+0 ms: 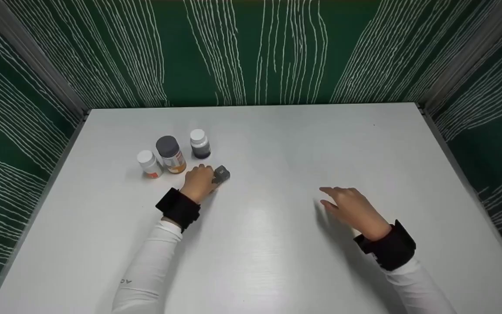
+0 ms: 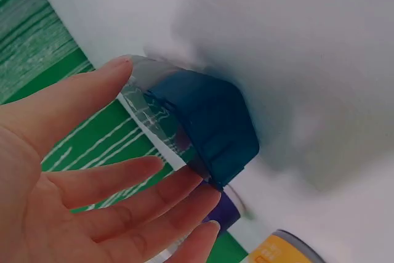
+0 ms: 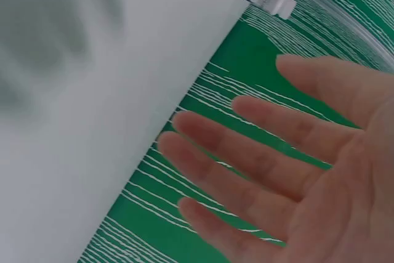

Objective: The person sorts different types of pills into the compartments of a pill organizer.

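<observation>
My left hand (image 1: 199, 181) grips a small container (image 1: 222, 173) on the left half of the table. In the left wrist view the container (image 2: 209, 121) has a dark blue, faceted part and a clear part; the thumb is on one side of it and the fingertips on the other. Just beyond the hand are a white-capped bottle (image 1: 200, 144) with a dark lower part, a grey-capped bottle (image 1: 171, 154) with an orange lower part, and a smaller white bottle (image 1: 149, 164) with a red mark. My right hand (image 1: 351, 208) hovers over the table's right half, fingers extended, holding nothing.
The white table (image 1: 268, 253) is bounded by dark green walls (image 1: 251, 52) with wavy white lines at the back and sides. Grey frame strips run along its left and right edges. Each wrist wears a black band (image 1: 179, 209).
</observation>
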Demonstrator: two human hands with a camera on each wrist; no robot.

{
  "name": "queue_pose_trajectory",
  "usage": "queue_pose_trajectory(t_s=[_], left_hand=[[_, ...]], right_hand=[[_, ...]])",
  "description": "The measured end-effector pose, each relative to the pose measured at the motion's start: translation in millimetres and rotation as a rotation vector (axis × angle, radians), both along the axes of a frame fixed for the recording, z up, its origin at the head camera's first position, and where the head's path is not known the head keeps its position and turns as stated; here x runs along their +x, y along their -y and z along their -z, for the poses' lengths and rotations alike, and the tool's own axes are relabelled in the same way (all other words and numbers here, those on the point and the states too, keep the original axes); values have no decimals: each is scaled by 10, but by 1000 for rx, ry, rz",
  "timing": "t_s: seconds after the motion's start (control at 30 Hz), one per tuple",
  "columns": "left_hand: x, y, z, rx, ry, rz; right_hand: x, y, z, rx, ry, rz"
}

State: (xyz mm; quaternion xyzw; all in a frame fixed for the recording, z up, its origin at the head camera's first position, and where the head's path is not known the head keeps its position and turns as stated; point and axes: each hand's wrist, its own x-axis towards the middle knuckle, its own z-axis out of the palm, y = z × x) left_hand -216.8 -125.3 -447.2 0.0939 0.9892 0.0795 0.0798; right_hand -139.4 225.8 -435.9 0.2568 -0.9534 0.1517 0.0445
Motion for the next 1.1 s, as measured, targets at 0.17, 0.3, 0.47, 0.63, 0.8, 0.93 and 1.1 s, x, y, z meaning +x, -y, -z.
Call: queue_pose_trajectory(t_s=[0.17, 0.3, 0.47, 0.63, 0.8, 0.93, 1.1], left_hand=[[-46, -50, 17, 24, 39, 44], [-60, -223, 16, 96, 48, 141], [-28, -523, 20, 140, 39, 248], [21, -781, 34, 117, 34, 335], [15, -954, 60, 122, 26, 372], [-8, -1007, 95, 124, 7, 380], [-29, -1003, 152, 156, 3, 381]], right_hand=[[-28, -18, 71, 7, -3, -5], [-42, -9, 73, 24, 14, 2], [-90, 54, 64, 44, 35, -10], [-162, 145, 89, 57, 40, -50], [-224, 215, 126, 41, 43, -83], [-279, 270, 156, 47, 51, -110], [-378, 375, 170, 78, 34, -136]])
